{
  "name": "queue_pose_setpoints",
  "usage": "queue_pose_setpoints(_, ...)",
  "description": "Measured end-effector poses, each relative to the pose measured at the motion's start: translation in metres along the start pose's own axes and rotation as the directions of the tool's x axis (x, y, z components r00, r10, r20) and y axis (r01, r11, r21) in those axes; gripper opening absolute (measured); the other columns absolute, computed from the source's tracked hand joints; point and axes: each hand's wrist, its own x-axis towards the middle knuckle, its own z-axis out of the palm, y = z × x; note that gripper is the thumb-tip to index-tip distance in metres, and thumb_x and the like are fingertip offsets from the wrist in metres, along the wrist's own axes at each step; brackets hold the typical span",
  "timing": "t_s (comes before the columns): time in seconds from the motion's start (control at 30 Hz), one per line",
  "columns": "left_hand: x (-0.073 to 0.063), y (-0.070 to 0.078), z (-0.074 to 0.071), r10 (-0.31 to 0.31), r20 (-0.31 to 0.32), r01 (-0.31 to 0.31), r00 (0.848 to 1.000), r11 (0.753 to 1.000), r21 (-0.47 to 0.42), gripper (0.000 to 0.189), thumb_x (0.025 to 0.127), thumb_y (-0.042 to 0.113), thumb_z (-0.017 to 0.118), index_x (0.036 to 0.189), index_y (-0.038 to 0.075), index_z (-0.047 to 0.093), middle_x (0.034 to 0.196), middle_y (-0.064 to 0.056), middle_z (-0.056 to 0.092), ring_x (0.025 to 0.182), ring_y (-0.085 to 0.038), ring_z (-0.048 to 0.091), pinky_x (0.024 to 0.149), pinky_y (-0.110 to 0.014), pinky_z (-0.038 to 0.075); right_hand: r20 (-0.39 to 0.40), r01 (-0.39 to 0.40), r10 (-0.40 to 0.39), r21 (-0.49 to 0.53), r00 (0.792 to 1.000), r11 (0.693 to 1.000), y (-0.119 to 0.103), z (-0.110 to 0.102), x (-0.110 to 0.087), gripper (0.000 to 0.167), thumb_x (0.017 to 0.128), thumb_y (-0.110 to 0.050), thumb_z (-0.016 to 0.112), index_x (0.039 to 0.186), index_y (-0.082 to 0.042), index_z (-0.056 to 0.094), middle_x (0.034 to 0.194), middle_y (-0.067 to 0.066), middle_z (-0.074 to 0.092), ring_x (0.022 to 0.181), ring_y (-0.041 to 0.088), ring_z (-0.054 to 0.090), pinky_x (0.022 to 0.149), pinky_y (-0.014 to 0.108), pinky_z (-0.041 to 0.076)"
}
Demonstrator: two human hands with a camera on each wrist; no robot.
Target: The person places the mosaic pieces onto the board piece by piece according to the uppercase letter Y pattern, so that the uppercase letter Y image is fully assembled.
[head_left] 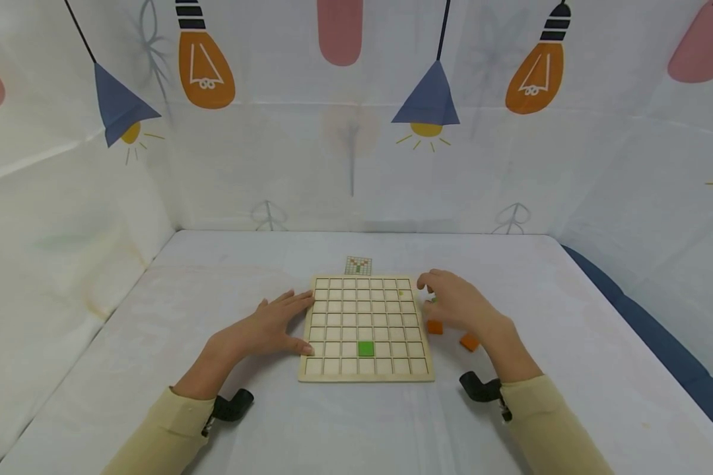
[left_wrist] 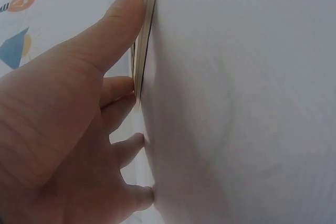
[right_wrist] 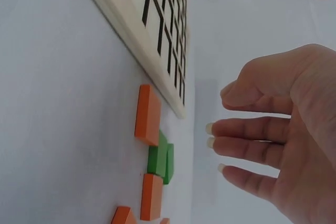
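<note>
A wooden grid board (head_left: 349,318) lies on the white table, with one green square tile (head_left: 365,348) in a lower-middle cell. My left hand (head_left: 273,324) rests against the board's left edge, fingers spread and the thumb (left_wrist: 118,27) on the rim. Just off the board's right side, my right hand (head_left: 454,302) hovers with loosely bent fingers and holds nothing. Below it lie loose tiles: an orange tile (right_wrist: 148,115) close to the board, green tiles (right_wrist: 157,156) beside it, and further orange tiles (right_wrist: 151,196). The hand partly hides them in the head view.
Behind the board's far edge lies a small card (head_left: 358,266) printed with a coloured grid pattern. White printed cloth (head_left: 356,165) walls the table (head_left: 243,264) at the back and sides. Something dark blue (head_left: 647,316) runs along the right edge.
</note>
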Motion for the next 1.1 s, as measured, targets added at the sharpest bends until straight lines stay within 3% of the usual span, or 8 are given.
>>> queue_pose_setpoints(0.43, -0.001, -0.001, 0.001, 0.004, -0.009, -0.004, 1.0, 1.0, 0.002, 0.106, 0.073, 0.063, 0.077, 0.157, 0.019, 0.031, 0.164, -0.001, 0.029, 0.155, -0.035, 0.013, 0.117, -0.073, 0.007, 0.004, -0.025, 0.026, -0.033, 1.0, 0.999, 0.022, 0.002, 0.003, 0.033, 0.088, -0.015, 0.06, 0.119, -0.006, 0.064, 0.109, 0.012, 0.064, 0.085, 0.023, 0.057, 0.072, 0.039, 0.051)
queue_pose_setpoints(0.77, -0.001, -0.001, 0.001, 0.003, -0.008, -0.003, 1.0, 1.0, -0.014, 0.106, 0.073, 0.063, 0.078, 0.157, 0.019, 0.031, 0.165, -0.001, 0.029, 0.156, -0.034, 0.011, 0.118, -0.073, 0.005, 0.004, -0.098, 0.098, -0.03, 0.995, 0.995, 0.034, 0.007, 0.006, 0.029, 0.089, -0.019, 0.062, 0.116, -0.007, 0.066, 0.106, 0.011, 0.064, 0.088, 0.025, 0.057, 0.077, 0.043, 0.053)
queue_pose_setpoints(1.1, -0.001, 0.001, -0.001, -0.002, 0.001, 0.002, 1.0, 1.0, -0.007, 0.105, 0.074, 0.06, 0.078, 0.157, 0.018, 0.031, 0.165, -0.003, 0.028, 0.156, -0.036, 0.011, 0.118, -0.073, 0.005, 0.024, -0.094, 0.094, -0.016, 0.995, 0.995, 0.039, 0.011, 0.006, 0.028, 0.09, -0.015, 0.061, 0.116, -0.006, 0.067, 0.102, 0.01, 0.064, 0.085, 0.024, 0.057, 0.076, 0.043, 0.052)
